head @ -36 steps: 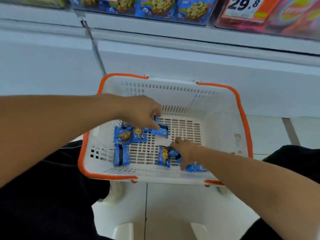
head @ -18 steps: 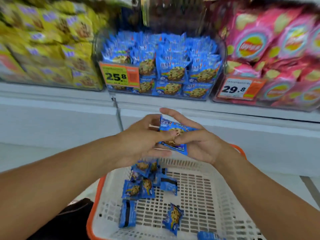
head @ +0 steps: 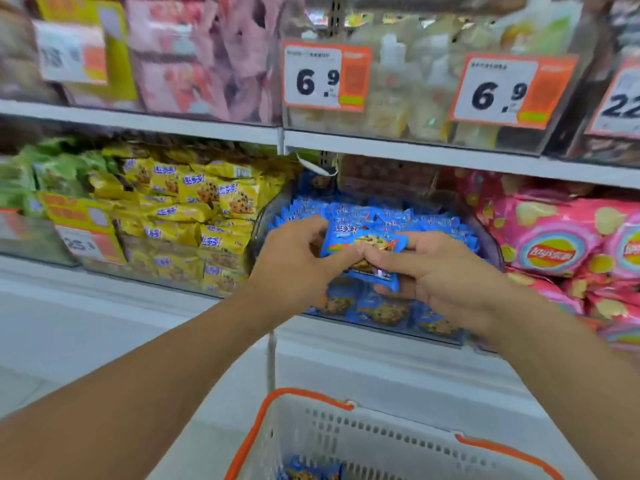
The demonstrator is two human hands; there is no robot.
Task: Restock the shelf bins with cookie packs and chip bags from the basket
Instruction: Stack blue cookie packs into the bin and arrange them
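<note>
— Over the blue cookie bin (head: 485,237), at your twelve o'clock: what have you got?
— Your left hand (head: 294,261) and right hand (head: 440,271) both pinch blue cookie packs (head: 363,242). They look light, crinkly, slippery and crushable, so grip the sealed edges.

This is a shop, a snack aisle in a grocery store. White metal shelves (head: 450,155) carry clear plastic bins, and orange-and-white price tags reading 6.9 (head: 325,76) are clipped to the bins above the shelf edge. Below that edge lie yellow cookie packs (head: 194,216), blue cookie packs (head: 433,223) and pink chip bags (head: 554,244). Lower still stands a white plastic shopping basket with an orange rim (head: 311,431).
</note>
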